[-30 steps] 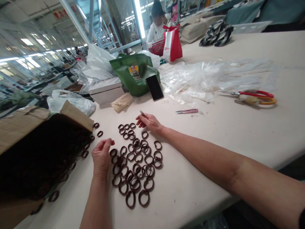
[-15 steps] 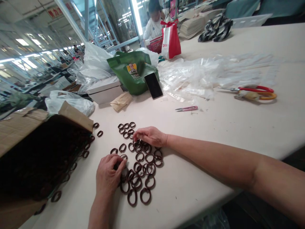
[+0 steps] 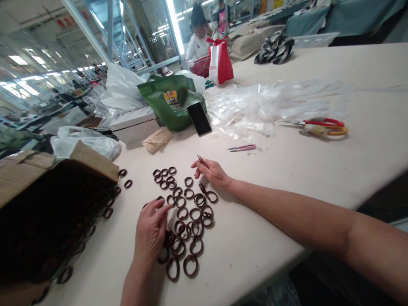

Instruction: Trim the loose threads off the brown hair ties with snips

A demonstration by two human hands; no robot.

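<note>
Many dark brown rings (image 3: 195,213) lie in a loose cluster on the pale table (image 3: 255,238), some overlapping. My left hand (image 3: 151,229) rests at the cluster's left side, fingers stretched to the right over the rings; its palm hides a few of them. At the far right edge of the group is my right hand (image 3: 212,172), thumb and fingers pinched together. Two thin dark prongs (image 3: 200,159) stick up from that pinch; what they belong to is hidden. Close under the palm, one ring (image 3: 202,188) stands on edge against another ring (image 3: 212,196).
On the left, a cardboard box (image 3: 95,159) lies open, dark rings at its mouth. Beyond my hands are pink thread snips (image 3: 242,148), red-and-orange scissors (image 3: 325,126), a phone (image 3: 199,119), a green bag (image 3: 172,112) and clear plastic bags (image 3: 248,106). A person (image 3: 198,44) sits behind.
My right hand has lifted away from the rings and moved right, with the dark prongs now showing. My left fingers have straightened from their curl. The view has shifted slightly.
</note>
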